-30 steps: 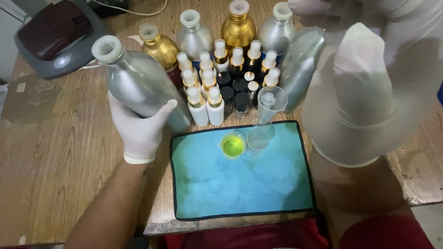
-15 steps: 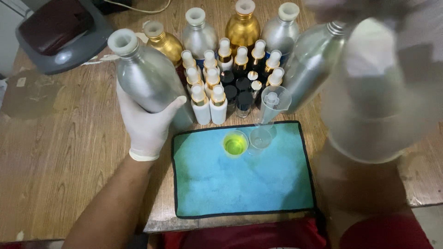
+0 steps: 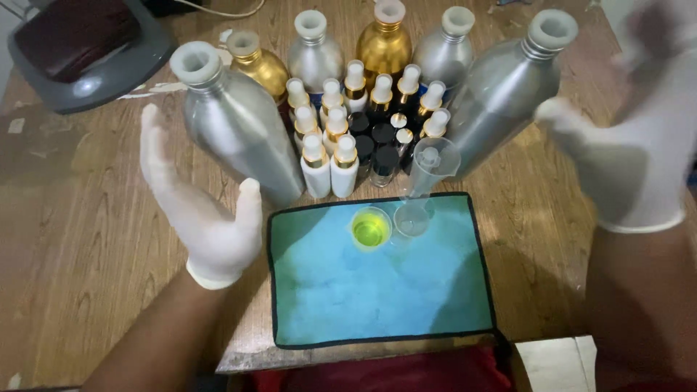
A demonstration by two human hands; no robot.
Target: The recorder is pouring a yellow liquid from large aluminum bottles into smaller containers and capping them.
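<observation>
L hand (image 3: 207, 218), white glove, was spread open w/ palm facing in, holding nothing; thumb tip sat just beside the lower side of the left silver bottle (image 3: 236, 123), possibly brushing it, can't tell for sure. That bottle stood on the wooden counter (image 3: 80, 239), leaning a bit, white cap on top. R hand (image 3: 628, 163), also gloved, was open & empty too, fingers blurred at the frame edge, hovering near but apart from the right silver bottle (image 3: 508, 91), which tilted inward toward the middle.

Btwn the two big bottles: a tight cluster of small spray bottles (image 3: 330, 156) w/ white & gold tops, plus a few dark-capped ones (image 3: 381, 149) in the centre. Behind them a back row: gold bottle (image 3: 255, 65) at left, silver one (image 3: 314, 47), taller gold one (image 3: 385, 43), another silver one (image 3: 444, 47).

In front lay a blue mat (image 3: 377, 290) w/ black edging. On its upper part stood a small clear cup of yellow-green liquid (image 3: 371, 229), and just beside it to the right a clear plastic funnel-like measuring cup (image 3: 425, 189), tilted, its base touching the mat.

Far left corner of counter: a grey device w/ dark red lid (image 3: 80, 43), well apart from the hands. Red cloth (image 3: 392, 374) showed under the counter's near edge.
</observation>
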